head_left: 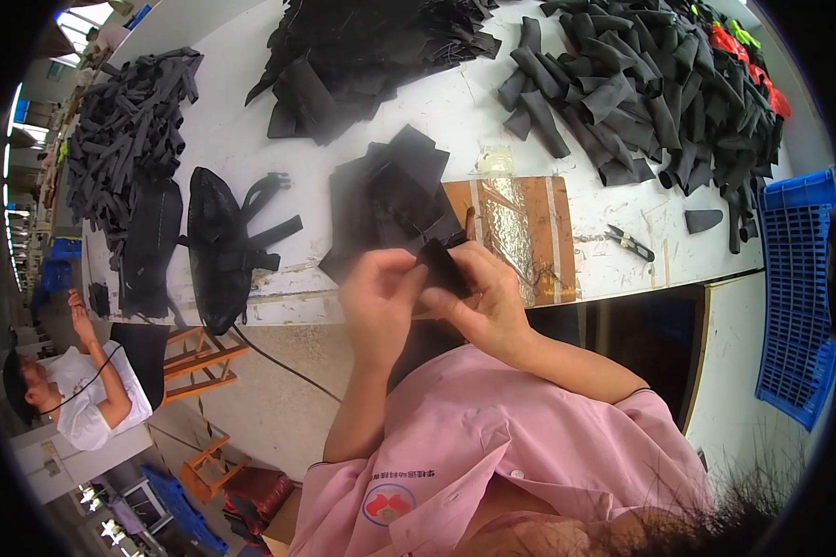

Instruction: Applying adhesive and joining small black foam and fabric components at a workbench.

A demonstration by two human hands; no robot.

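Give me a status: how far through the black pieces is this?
Possibly done: rolled black tubes heaped top right. In hand: left hand and right hand pinch one black piece. Apparently left: flat black stack behind the hands.

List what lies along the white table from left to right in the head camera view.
Heap of grey fabric strips → black bag with straps → stack of black fabric pieces → brown board → small snips → blue plastic crate.

matt black fabric piece (441, 267), wooden board (529, 232)
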